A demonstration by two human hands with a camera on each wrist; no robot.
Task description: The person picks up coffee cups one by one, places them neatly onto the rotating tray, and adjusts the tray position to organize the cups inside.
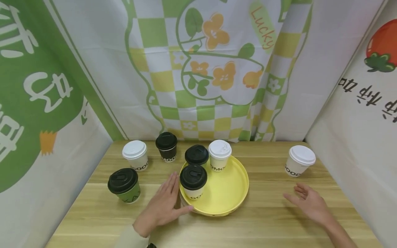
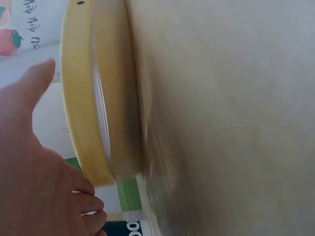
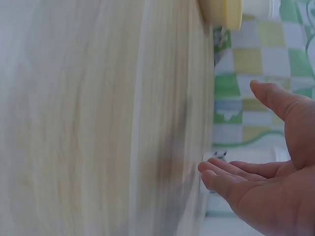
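Observation:
A round yellow tray (image 1: 224, 193) bears three lidded paper cups: a white cup with a black lid (image 1: 193, 182), a black-lidded cup (image 1: 196, 155) partly hidden behind it, and a white-lidded white cup (image 1: 219, 155). My left hand (image 1: 164, 203) lies against the tray's left side, fingers stretched out and thumb at its front edge. Seen from the left wrist, the fingers touch the yellow rim (image 2: 78, 98). Over at the right, my right hand (image 1: 311, 203) is held just in front of another white-lidded white cup (image 1: 299, 161). Its thumb and fingers are apart, with nothing between them.
Left of the tray stand a white-lidded white cup (image 1: 135, 155), a black cup (image 1: 166, 146) and a black-lidded green cup (image 1: 124, 185). All this is on a wooden table (image 1: 263, 227), with a checked curtain (image 1: 214, 117) behind and printed cloth on both sides.

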